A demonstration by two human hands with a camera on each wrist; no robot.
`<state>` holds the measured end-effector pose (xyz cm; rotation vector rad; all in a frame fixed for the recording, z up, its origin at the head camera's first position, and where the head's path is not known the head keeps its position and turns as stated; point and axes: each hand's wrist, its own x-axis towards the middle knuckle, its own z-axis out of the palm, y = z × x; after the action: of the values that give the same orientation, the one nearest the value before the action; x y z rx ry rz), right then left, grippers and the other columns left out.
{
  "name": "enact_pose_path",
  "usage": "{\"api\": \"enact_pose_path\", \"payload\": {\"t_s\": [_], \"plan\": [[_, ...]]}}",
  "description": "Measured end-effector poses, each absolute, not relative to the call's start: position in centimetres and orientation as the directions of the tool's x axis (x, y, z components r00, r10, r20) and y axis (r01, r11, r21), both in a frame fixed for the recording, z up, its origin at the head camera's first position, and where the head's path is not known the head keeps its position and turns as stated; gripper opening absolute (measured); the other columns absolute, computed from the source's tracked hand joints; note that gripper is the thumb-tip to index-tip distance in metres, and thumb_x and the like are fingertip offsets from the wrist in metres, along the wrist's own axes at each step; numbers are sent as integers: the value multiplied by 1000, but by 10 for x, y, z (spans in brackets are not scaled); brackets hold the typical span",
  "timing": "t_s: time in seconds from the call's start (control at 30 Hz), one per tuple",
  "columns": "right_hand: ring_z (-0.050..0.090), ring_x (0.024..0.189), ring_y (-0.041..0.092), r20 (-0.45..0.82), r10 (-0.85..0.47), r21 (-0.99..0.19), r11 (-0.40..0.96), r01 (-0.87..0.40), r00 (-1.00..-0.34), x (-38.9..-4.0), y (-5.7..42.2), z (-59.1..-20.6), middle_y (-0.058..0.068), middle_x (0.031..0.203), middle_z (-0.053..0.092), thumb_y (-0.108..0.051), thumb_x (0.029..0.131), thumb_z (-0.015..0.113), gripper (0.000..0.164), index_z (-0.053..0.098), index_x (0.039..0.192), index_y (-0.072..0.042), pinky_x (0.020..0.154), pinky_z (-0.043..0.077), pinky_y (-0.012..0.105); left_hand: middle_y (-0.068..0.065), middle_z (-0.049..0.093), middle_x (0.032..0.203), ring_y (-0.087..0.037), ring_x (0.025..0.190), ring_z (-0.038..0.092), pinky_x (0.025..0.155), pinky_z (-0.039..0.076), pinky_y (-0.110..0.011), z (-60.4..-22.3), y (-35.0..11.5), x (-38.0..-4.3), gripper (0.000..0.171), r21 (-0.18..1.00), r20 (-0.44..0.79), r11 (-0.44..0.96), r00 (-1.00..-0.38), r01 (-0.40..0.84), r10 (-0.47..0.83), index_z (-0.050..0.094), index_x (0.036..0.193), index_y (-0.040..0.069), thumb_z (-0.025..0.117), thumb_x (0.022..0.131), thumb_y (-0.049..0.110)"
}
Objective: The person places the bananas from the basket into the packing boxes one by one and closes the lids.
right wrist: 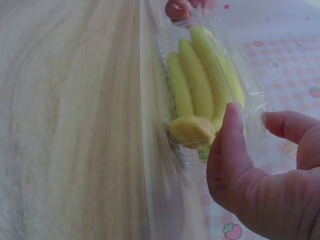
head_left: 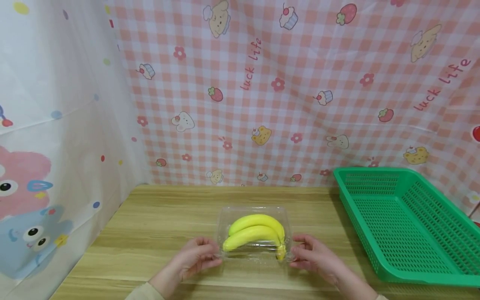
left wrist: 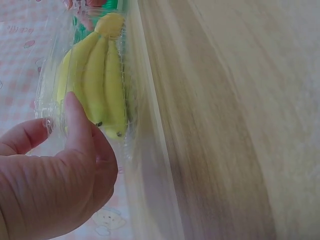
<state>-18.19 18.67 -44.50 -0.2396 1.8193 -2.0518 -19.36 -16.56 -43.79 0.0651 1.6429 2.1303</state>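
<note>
A clear plastic clamshell box (head_left: 255, 255) with a bunch of yellow bananas (head_left: 255, 235) inside is at the front middle of the wooden table. My left hand (head_left: 198, 255) grips its left end, thumb and fingers on either side of the rim. At the opposite end my right hand (head_left: 313, 256) holds the box in the same way. The left wrist view shows the left hand (left wrist: 60, 175) by the bananas' (left wrist: 95, 80) tips. In the right wrist view the right hand (right wrist: 270, 185) is by the stem end of the bananas (right wrist: 197, 85). The lid looks closed down over them.
A green plastic basket (head_left: 358, 225) with slotted sides stands on the right of the wooden table (head_left: 168, 212). A pink checked cloth (head_left: 240, 104) hangs behind the table, and a white patterned cloth (head_left: 75, 158) hangs along the left.
</note>
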Motion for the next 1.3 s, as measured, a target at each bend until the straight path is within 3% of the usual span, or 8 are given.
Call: {"api": "enact_pose_path", "payload": {"t_s": [0.7, 1.3], "plan": [[58, 85, 19, -180, -277, -979, -39, 198, -944, -179, 178, -446, 14, 101, 43, 12, 89, 59, 61, 22, 137, 22, 82, 59, 31, -15, 51, 95, -18, 78, 64, 75, 60, -27, -438, -159, -193, 25, 930, -242, -190, -913, -315, 329, 41, 103, -7, 56, 84, -13], [56, 86, 20, -149, -243, -989, 20, 148, -959, -179, 175, -448, 13, 98, 45, 13, 86, 62, 61, 27, 135, 23, 79, 59, 31, -10, 49, 88, -15, 69, 62, 73, 60, -27, -440, -159, -195, 28, 933, -254, -174, -918, -316, 306, 41, 103, -7, 57, 82, -16]]}}
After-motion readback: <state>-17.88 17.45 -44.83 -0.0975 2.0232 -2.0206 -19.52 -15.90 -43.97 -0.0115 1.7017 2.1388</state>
